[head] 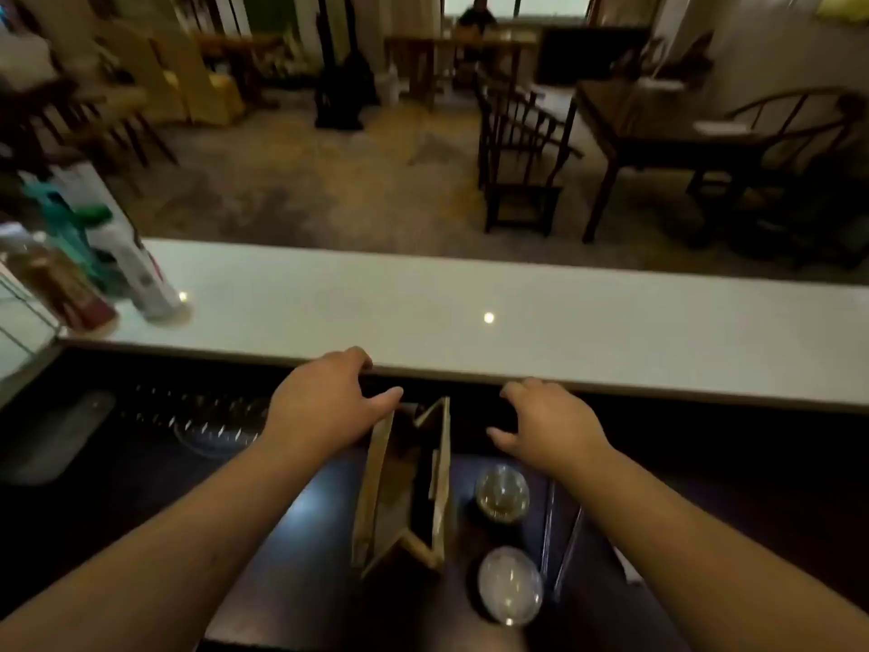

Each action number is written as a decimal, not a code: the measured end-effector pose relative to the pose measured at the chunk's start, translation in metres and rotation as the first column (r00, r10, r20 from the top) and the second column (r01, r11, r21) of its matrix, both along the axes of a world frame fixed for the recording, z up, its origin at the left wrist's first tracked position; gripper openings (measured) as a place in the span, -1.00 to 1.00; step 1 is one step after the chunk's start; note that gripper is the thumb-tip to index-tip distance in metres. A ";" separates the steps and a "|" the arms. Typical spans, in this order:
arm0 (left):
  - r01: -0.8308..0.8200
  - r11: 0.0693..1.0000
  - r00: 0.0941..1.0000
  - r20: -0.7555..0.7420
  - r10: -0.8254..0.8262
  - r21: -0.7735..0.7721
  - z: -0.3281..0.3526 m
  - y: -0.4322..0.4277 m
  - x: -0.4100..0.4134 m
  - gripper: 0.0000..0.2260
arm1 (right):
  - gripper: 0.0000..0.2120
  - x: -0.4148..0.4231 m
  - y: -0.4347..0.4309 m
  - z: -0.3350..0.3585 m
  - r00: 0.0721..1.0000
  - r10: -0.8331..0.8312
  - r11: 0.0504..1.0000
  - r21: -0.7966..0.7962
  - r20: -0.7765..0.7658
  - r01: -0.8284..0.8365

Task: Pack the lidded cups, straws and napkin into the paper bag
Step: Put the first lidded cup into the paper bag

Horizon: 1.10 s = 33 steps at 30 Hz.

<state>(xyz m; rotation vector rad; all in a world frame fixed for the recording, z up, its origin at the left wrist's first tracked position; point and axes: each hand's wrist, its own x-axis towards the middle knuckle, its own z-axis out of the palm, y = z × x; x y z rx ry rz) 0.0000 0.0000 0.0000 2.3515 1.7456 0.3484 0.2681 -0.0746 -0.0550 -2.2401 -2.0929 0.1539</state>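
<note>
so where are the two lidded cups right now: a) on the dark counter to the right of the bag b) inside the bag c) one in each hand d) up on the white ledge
a: both cups stand on the dark counter just right of the open bag, with nothing held in the right hand.

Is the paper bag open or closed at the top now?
Open. The paper bag stands upright, its side walls spread apart, and its dark inside shows. The left hand touches its rim.
</note>
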 end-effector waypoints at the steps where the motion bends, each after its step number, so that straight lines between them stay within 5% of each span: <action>1: -0.011 0.997 1.000 -0.003 0.010 -0.081 -0.020 -0.003 -0.005 -0.37 | -0.37 -0.002 -0.006 -0.022 1.000 -0.002 0.995 -0.104 0.005 0.003; 5: -0.087 0.944 0.991 0.069 0.115 -0.319 -0.077 -0.023 -0.019 -0.53 | -0.07 -0.003 -0.025 -0.096 0.998 -0.058 0.898 -0.437 -0.029 0.039; 13: -0.096 0.911 0.975 0.145 0.166 -0.401 -0.120 -0.022 -0.022 -0.80 | -0.15 -0.016 -0.014 -0.138 0.989 -0.126 0.890 -0.449 -0.083 0.076; 23: -0.102 0.925 0.964 0.194 0.183 -0.366 -0.133 -0.014 -0.019 -0.85 | -0.11 -0.026 0.007 0.025 0.991 -0.099 0.916 -0.381 0.091 0.126; 26: -0.096 0.917 0.959 0.209 0.189 -0.388 -0.133 -0.012 -0.017 -0.85 | -0.13 -0.051 0.010 0.080 0.995 0.005 0.954 -0.298 0.103 0.026; 33: -0.060 0.920 0.961 0.227 0.159 -0.388 -0.130 -0.008 -0.019 -0.85 | -0.11 -0.132 0.038 0.052 0.987 0.152 0.883 -0.456 0.042 -0.117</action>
